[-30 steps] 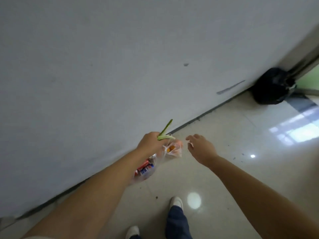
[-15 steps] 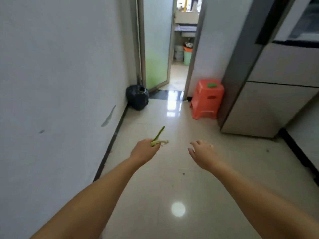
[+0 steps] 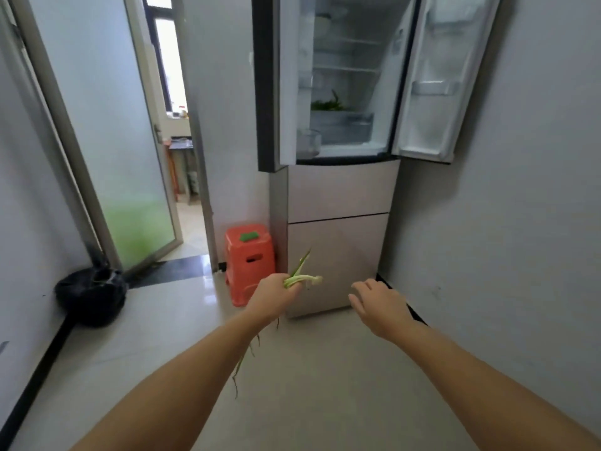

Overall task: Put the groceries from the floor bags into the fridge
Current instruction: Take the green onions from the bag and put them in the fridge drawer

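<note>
Green onions [image 3: 300, 278] sit tight in the left hand [image 3: 273, 296], in front of the fridge [image 3: 341, 196]. Fridge doors are open. Right hand [image 3: 379, 307] is open and holds nothing.

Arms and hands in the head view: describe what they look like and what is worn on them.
Both forearms are bare as far as the frame shows, with no sleeves. The left hand and right hand wear no gloves, and no watch or bracelet shows at either wrist. No rings can be made out on the fingers.
</note>
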{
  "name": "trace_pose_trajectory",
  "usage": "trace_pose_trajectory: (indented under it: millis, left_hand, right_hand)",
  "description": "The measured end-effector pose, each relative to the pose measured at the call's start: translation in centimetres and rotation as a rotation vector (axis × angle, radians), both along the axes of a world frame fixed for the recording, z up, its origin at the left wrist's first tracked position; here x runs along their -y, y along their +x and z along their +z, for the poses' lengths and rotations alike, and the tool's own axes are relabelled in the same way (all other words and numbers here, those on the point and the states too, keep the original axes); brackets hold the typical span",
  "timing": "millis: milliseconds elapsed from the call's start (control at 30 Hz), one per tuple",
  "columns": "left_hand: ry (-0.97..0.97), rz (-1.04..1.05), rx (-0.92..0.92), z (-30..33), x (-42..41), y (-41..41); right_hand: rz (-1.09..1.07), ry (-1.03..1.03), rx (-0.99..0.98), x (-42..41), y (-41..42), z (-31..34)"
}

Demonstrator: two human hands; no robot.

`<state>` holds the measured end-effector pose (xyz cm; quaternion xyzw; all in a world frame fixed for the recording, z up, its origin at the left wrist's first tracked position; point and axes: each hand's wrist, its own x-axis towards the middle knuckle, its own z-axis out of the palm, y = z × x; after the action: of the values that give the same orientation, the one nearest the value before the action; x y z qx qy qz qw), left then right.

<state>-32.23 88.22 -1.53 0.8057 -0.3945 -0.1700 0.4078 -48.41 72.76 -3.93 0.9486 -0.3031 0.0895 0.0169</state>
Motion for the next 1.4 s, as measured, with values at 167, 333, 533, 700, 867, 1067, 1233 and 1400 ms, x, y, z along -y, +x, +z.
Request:
trace_pose_trajectory:
  millis: [167, 333, 533, 700, 867, 1067, 1233, 1400]
  left_hand:
    - [-0.021, -0.009, 0.079, 3.3, 10.6, 3.2]
    - [-0.114, -0.006, 0.081, 6.0, 21.9, 9.0]
    - [-0.197, -0.089, -0.046, 10.5, 39.5, 16.3]
    - [-0.254, -0.069, -0.159, 13.9, 52.1, 21.8]
    - [-0.265, -0.042, -0.251, 15.1, 63.1, 27.7]
    - [-0.430, 0.063, -0.375, 18.0, 75.6, 34.1]
    - [-0.545, 0.157, -0.397, 22.3, 83.5, 39.9]
    - [-0.804, 0.103, -0.528, 27.5, 89.2, 46.6]
  right_hand:
    - [-0.050, 0.032, 0.060, 10.4, 2.5, 2.2]
    - [-0.056, 0.016, 0.095, 21.6, 9.1, 4.9]
    - [-0.130, -0.016, 0.130, 37.9, 15.8, 9.4]
    - [-0.169, -0.033, 0.230, 50.1, 19.9, 11.7]
    - [-0.068, -0.007, 0.336, 60.6, 27.0, 13.5]
    - [0.152, 0.088, 0.458, 72.3, 37.2, 15.8]
    - [0.299, 0.266, 0.534, 80.9, 45.6, 20.7]
    - [0.522, 0.840, 0.554, 84.0, 54.6, 24.7]
